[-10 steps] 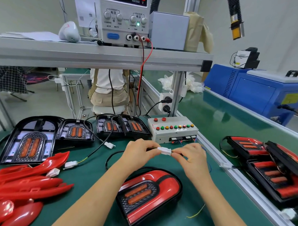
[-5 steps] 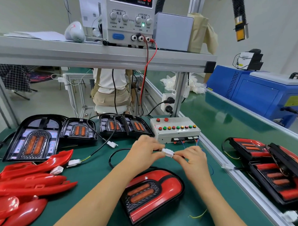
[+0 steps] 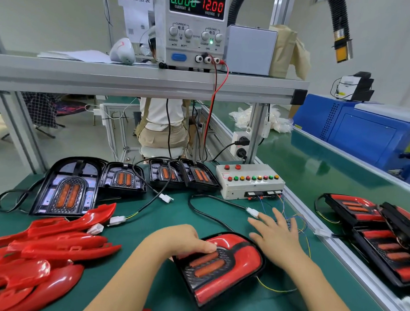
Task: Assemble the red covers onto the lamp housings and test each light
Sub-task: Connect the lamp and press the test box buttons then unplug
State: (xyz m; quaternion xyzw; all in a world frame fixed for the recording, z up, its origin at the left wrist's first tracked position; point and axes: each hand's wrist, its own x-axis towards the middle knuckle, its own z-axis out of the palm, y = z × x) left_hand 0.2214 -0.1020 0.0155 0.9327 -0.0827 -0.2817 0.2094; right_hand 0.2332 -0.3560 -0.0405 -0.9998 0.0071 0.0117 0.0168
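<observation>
Your left hand (image 3: 180, 241) gripped the red-covered lamp (image 3: 237, 268) on the bench (image 3: 164, 214), right before you. Your right hand (image 3: 278, 234) was open, fingers spread, just beside the white plug (image 3: 252, 213). Moving the lamp could tug its wire (image 3: 206, 216) and pull that plug loose.

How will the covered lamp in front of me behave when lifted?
Probably rigid: the covered lamp is a moulded shell. Its glossy red face looks slippery. The black cable seems to run from it and would likely drag.
</observation>
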